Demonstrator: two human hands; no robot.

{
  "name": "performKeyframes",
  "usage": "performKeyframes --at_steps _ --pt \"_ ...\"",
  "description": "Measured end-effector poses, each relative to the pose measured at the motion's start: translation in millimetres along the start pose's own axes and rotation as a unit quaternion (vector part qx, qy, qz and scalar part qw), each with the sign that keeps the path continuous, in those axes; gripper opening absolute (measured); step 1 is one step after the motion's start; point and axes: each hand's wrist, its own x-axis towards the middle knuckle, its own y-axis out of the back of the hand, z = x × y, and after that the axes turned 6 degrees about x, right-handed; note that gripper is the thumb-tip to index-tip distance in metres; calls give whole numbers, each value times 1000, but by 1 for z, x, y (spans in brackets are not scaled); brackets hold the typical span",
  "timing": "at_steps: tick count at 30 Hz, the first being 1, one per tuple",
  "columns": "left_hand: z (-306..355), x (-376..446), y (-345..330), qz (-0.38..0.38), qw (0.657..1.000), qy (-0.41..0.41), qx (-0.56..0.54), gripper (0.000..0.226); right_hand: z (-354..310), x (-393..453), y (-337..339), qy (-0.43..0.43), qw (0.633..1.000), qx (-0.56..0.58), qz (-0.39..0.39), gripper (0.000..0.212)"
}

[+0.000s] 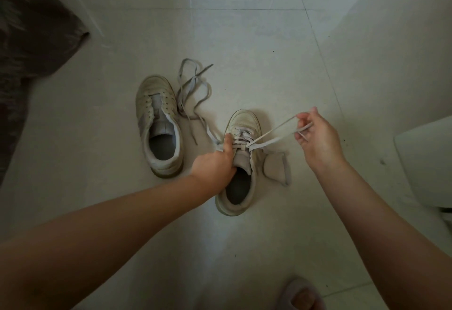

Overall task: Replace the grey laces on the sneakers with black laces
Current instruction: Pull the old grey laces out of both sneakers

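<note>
Two pale sneakers stand on the tiled floor. The left sneaker (157, 124) has no lace in its eyelets. A loose grey lace (193, 89) lies on the floor beside it. The right sneaker (241, 163) still carries a grey lace (274, 131) through its eyelets. My left hand (215, 163) grips this sneaker at its collar, thumb on the lacing. My right hand (315, 136) pinches a loop of the lace and holds it taut, up and to the right of the shoe. No black laces are in view.
A grey sock (277, 169) lies against the right sneaker's right side. A dark fuzzy mat (31, 48) covers the floor at far left. A white object (428, 160) sits at the right edge. A slippered foot (302, 297) shows at the bottom.
</note>
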Motion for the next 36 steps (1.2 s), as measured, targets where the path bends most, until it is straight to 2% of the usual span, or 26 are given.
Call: performKeyframes --at_steps 1,3,4,5,6,7,9,11,13,15,16,17,19,20,21,22,24,26,27,29,33,36 --pt "0 0 0 0 1000 0 1 71 1 4 3 -14 998 -52 18 32" --pt "1 0 0 0 1000 1 5 71 11 7 8 33 970 -239 24 16" --pt "2 0 0 0 1000 1 7 71 18 5 9 90 939 -331 25 22" --pt "2 0 0 0 1000 1 8 72 23 3 10 170 902 -397 12 38" --pt "2 1 0 2 1000 1 8 72 28 0 9 261 858 -442 -28 45" --pt "2 1 0 3 1000 1 7 72 30 -2 5 333 812 -472 -84 44" --pt "2 0 0 6 1000 1 9 72 36 -7 -3 388 749 -500 -197 30" --pt "2 0 1 9 1000 -1 12 72 40 -12 -11 388 717 -521 -254 19" --pt "3 -1 2 10 1000 -2 15 72 42 -13 -16 398 692 -545 -257 13" --pt "3 -2 3 5 1000 -2 20 72 42 -12 -17 415 690 -542 -240 11" --pt "2 -3 3 3 1000 -2 20 72 41 -13 -16 419 711 -520 -222 11" --pt "2 -2 3 1 1000 0 17 73 40 -12 -15 400 757 -480 -193 11" --pt "2 -2 2 -1 1000 2 8 73 33 -9 -11 307 868 -373 -112 10" --pt "1 -2 1 -2 1000 4 4 73 29 -6 -7 260 906 -326 -74 9" --pt "1 -2 1 -2 1000 4 0 73 26 -1 -1 224 923 -310 -47 9" --pt "1 -1 0 -1 1000 5 -1 73 24 3 5 209 917 -338 -34 9" --pt "1 -1 -1 0 1000 5 -2 73 23 0 9 241 854 -458 -50 18" --pt "1 -1 -1 0 1000 4 1 73 28 -8 1 328 777 -522 -129 29" --pt "1 0 0 0 1000 3 2 73 32 -12 -4 360 745 -535 -171 28" --pt "1 -1 1 2 1000 -2 6 73 40 -18 -16 386 706 -554 -213 19" --pt "0 -3 -1 5 1000 0 12 73 44 -14 -22 427 691 -554 -185 11" --pt "-1 -2 -4 1 1000 7 5 74 27 -4 -14 436 713 -531 -136 11"
